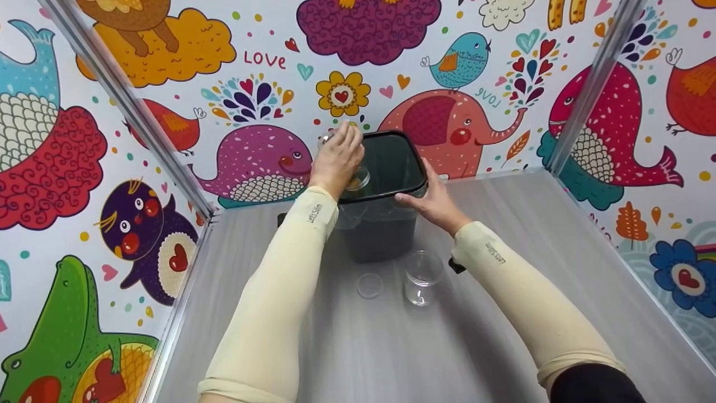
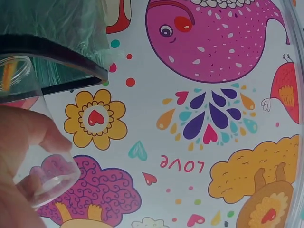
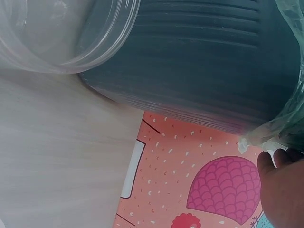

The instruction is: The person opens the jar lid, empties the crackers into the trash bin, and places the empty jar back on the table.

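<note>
Over the left side of the dark trash bin [image 1: 380, 238], my left hand [image 1: 338, 159] grips a clear plastic jar [image 2: 59, 185]. The jar is tilted, its round mouth low over the bin's opening and its base raised. Something small and orange-yellow [image 2: 8, 73] shows through the jar near its mouth. My right hand [image 1: 439, 201] holds the bin's right front corner, thumb at the front rim and fingers along the side. A thin, see-through green liner [image 3: 295, 102] folds over the rim. The bin's floor is hidden.
A second clear jar [image 1: 422, 280] stands uncapped on the grey tabletop [image 1: 358, 347] in front of the bin. Left of it lies a clear round lid [image 1: 370, 285]. Printed wall panels [image 1: 268, 33] enclose the table behind and at both sides.
</note>
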A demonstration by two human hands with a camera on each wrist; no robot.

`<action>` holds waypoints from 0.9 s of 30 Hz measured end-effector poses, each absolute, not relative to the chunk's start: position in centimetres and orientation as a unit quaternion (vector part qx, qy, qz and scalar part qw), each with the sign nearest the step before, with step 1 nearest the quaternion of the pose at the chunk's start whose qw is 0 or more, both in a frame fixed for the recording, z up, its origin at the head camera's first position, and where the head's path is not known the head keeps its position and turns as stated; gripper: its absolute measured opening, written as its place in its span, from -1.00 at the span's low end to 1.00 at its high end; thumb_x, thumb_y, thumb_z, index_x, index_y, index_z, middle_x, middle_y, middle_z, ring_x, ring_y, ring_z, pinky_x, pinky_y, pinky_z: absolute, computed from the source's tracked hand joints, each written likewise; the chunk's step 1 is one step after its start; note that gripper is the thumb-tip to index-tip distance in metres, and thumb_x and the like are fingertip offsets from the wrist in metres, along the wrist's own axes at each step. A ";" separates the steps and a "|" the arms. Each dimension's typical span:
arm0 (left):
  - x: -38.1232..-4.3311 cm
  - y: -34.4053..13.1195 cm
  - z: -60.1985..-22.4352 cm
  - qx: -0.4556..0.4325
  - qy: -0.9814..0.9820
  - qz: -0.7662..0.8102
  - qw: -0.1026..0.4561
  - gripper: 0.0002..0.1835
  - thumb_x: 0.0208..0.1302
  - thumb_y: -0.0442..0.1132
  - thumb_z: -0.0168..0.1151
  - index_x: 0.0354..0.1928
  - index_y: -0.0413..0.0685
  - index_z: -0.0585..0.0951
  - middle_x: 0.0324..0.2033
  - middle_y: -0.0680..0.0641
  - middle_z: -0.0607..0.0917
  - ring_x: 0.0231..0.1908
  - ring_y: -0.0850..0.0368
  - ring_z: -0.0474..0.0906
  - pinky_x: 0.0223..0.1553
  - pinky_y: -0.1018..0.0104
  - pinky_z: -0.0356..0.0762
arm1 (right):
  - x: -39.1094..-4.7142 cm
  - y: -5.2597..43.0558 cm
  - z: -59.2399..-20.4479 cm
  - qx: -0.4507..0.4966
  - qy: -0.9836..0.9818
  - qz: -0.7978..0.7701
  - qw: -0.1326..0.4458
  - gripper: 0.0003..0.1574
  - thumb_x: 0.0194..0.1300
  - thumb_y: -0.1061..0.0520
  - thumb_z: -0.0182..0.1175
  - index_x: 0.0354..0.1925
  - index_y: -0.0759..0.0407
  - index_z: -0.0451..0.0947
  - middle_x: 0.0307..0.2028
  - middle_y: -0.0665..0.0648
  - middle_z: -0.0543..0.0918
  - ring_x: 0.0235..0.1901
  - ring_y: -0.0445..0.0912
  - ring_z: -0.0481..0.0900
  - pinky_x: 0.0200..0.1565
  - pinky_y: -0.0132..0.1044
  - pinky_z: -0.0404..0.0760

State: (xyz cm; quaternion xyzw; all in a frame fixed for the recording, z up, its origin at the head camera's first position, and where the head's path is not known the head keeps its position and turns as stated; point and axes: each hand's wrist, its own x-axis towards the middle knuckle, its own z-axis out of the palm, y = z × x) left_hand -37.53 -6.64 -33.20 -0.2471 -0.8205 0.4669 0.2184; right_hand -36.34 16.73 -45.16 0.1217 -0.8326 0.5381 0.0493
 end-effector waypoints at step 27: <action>-36.1 -11.4 -35.2 -0.075 -0.957 -0.029 0.278 -0.29 0.02 -0.12 0.48 0.26 -0.06 0.46 0.09 -0.19 0.54 0.21 -0.13 0.38 0.42 0.02 -0.03 | -36.1 16.7 -45.1 0.110 -0.834 0.539 0.040 0.49 -0.01 -0.41 0.45 0.59 -0.10 -0.24 0.54 0.08 -0.06 0.49 0.02 -0.06 0.39 0.21 0.03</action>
